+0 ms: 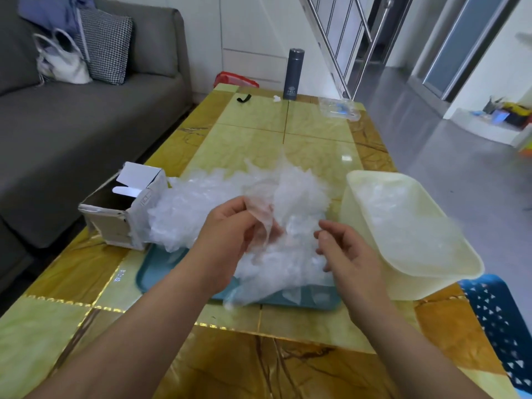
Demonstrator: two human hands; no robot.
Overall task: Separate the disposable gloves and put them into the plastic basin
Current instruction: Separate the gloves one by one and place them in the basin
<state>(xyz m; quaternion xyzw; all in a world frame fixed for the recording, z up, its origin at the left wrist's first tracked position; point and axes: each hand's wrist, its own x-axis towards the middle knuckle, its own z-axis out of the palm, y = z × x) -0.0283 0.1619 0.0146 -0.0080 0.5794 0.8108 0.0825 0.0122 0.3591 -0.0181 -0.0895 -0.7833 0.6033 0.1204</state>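
Head view shows an open cardboard box [121,214] at the left of the yellow-green surface [253,139]. Next to it, a big pile of clear gloves [201,205] lies partly on a blue tray [155,273]. The left hand [230,230] pinches one thin glove [263,223] above the pile. The right hand [347,250] is just beside it with curled fingers; whether it holds any plastic cannot be told. At the right stands the cream plastic basin [449,273], just beside the tray, with some loose gloves [403,226] inside.

Both forearms reach forward, left grip [230,228] pinching a glove [262,216] (thumb against fingers), right grip [347,250] half curled.
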